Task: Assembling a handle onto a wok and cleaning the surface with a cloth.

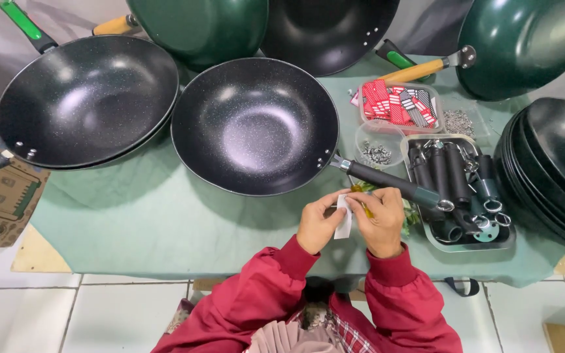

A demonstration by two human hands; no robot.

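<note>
My left hand and my right hand meet over the green cloth near the table's front edge. Between them they pinch a small white paper tag. A thin yellow-handled tool lies under my right fingers. Just above my hands runs the black handle of a speckled black wok, which rests on the green tablecloth. Both red sleeves reach in from the bottom of the view.
A second black wok sits at left, with more green woks along the back. A metal tray of black handles lies at right, beside a tub of screws and a box of red tags. Stacked pans fill the right edge.
</note>
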